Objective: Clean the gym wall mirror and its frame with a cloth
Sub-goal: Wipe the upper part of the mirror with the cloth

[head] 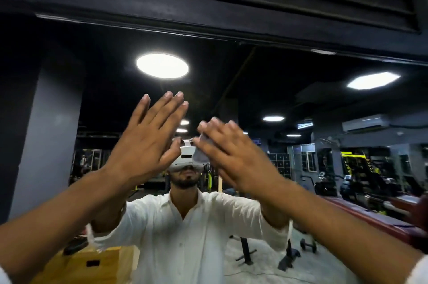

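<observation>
- The right hand is raised, its fingers straight and spread, slightly blurred. It lies flat over the cloth rather than clenching it. Whether the thumb also pinches the cloth cannot be told.
- The cloth is a pale grey scrap. Most of it is hidden under the right palm, and a crumpled edge shows on the thumb side, below and to the right of the round light.
- The left hand is released, palm forward, with its fingers straight and close together and nothing in it. Its fingertips reach up to just below the round light. Whether it touches the glass cannot be told.
- The two hands are near each other but apart. The left is directly under the round light and the right is lower and to the right of it.
- The mirror fills the view around the round light, which is a ceiling lamp reflected in it.
- The frame is a dark bar running across above the round light, sloping down towards the right.
- Below the round light, the reflection shows a person in a white shirt.
- Far down and to the left of the round light, a yellow wooden box is reflected.
</observation>
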